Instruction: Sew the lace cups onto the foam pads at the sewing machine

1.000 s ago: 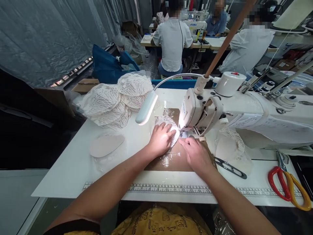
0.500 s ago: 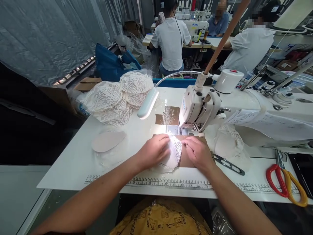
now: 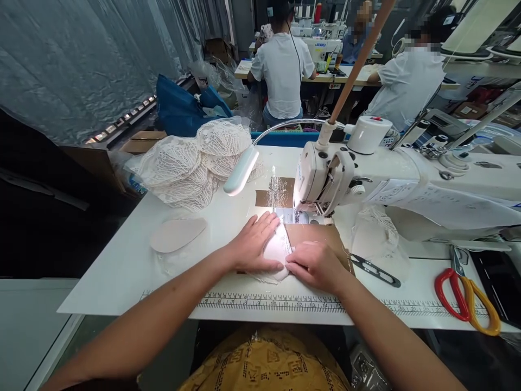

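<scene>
A small white fabric piece (image 3: 278,251) lies on the brown board (image 3: 315,236) in front of the sewing machine (image 3: 321,174). My left hand (image 3: 256,244) rests flat on its left side, fingers stretched out and thumb toward the lower edge. At the right edge of the piece, my right hand (image 3: 311,263) is closed in a pinch on it. Part of the fabric is hidden under both hands. The needle area (image 3: 302,216) is lit by the lamp (image 3: 241,171), just beyond the fabric and apart from it.
White lace pieces (image 3: 175,168) are heaped at the back left. An oval pad (image 3: 178,234) lies left of my arm. Thread snips (image 3: 374,270), red-and-yellow scissors (image 3: 468,296) and more white pieces (image 3: 374,236) are on the right. A printed ruler (image 3: 268,301) runs along the front edge. Co-workers (image 3: 280,70) sit beyond.
The white piece has come away from the needle toward me and now shows a plainer face. My left hand has flattened on it; my right hand has shifted nearer along its edge.
</scene>
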`<state>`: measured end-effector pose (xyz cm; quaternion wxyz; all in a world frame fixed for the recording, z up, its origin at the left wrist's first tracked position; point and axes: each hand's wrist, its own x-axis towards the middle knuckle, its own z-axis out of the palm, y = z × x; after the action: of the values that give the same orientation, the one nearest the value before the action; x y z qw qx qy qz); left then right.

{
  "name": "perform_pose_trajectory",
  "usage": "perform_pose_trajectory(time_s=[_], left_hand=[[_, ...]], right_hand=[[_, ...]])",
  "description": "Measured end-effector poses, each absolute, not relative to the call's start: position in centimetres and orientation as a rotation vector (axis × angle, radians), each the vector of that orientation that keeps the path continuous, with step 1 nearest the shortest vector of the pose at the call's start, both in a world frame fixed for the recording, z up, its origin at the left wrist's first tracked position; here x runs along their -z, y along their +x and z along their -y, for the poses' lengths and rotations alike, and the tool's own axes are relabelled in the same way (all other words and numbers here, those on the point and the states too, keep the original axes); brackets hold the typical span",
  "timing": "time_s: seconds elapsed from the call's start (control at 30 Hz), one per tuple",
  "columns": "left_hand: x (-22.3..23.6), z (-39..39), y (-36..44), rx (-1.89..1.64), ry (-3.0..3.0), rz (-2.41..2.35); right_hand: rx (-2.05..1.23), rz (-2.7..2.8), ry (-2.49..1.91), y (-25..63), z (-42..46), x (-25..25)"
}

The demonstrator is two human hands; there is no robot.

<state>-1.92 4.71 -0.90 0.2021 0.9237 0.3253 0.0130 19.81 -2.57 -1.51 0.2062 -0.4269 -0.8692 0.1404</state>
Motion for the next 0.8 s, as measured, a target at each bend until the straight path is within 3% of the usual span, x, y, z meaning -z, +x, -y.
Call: perform_pose_trajectory(time_s=[0.13, 0.43, 0.7, 0.8], left_hand=[[-0.3, -6.2, -2.8, 0.079, 2.551, -0.807], [-0.8, -4.1, -0.7, -0.261, 2.686, -0.795], [-1.6, -3.2, 0.3, -0.349, 2.544, -0.47], [-1.3, -4.0, 0.5, -0.42, 2.479, -0.549]], right_hand=[[-0.396, 2.304, -1.193, 20.0, 2.5, 1.7], [-0.321, 1.908, -1.405, 20.5, 1.7, 1.7], [-0.215, 2.243, -1.535, 20.4, 1.0, 2.2], [-0.08, 2.314, -1.574, 20.3, 1.0, 2.5]])
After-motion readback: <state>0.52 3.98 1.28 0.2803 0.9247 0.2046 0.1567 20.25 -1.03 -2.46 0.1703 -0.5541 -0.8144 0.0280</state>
